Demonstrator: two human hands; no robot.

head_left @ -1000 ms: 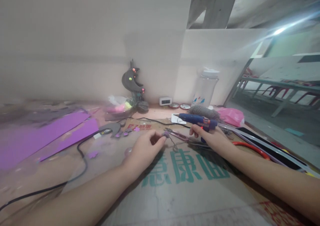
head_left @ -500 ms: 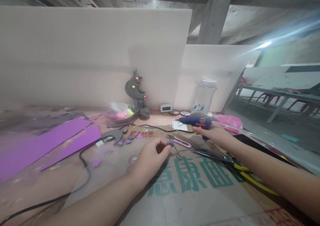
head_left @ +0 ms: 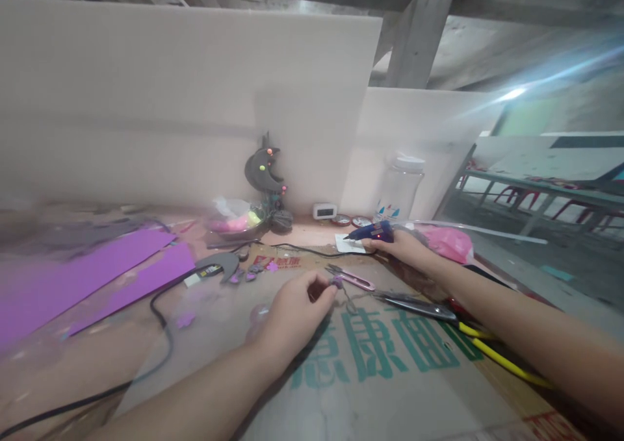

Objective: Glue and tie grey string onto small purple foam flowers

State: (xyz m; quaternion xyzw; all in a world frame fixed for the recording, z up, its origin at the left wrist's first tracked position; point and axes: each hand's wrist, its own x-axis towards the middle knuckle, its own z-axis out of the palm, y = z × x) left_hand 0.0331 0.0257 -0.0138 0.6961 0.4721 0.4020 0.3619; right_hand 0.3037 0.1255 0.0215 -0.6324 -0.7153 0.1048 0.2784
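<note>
My left hand [head_left: 295, 304] is closed in a pinch above the cardboard, holding a small purple flower [head_left: 336, 282] between thumb and fingertip. A thin wire or string hangs from that flower. In my right hand [head_left: 402, 245] is a blue hot glue gun [head_left: 373, 232] with a red light lit on it. Its nozzle points left, over a small white card [head_left: 348, 245]; whether it touches the card I cannot tell. Pink thread snips [head_left: 358, 280] lie just right of my left fingertips. Scissors with yellow handles [head_left: 419, 306] rest below my right forearm.
Purple sheets [head_left: 107, 278] spread at left, crossed by a black cable [head_left: 166, 337]. Near a grey crescent piece [head_left: 227, 264] lie small purple flowers [head_left: 273, 267]. A decorated grey moon [head_left: 260, 168], a white timer [head_left: 324, 212] and a clear bottle [head_left: 400, 188] stand along the white panel.
My right hand has moved the glue gun a little to the left, its nozzle now lower over the white card. The long clear stick behind it lies flatter. My left hand keeps its pinch.
</note>
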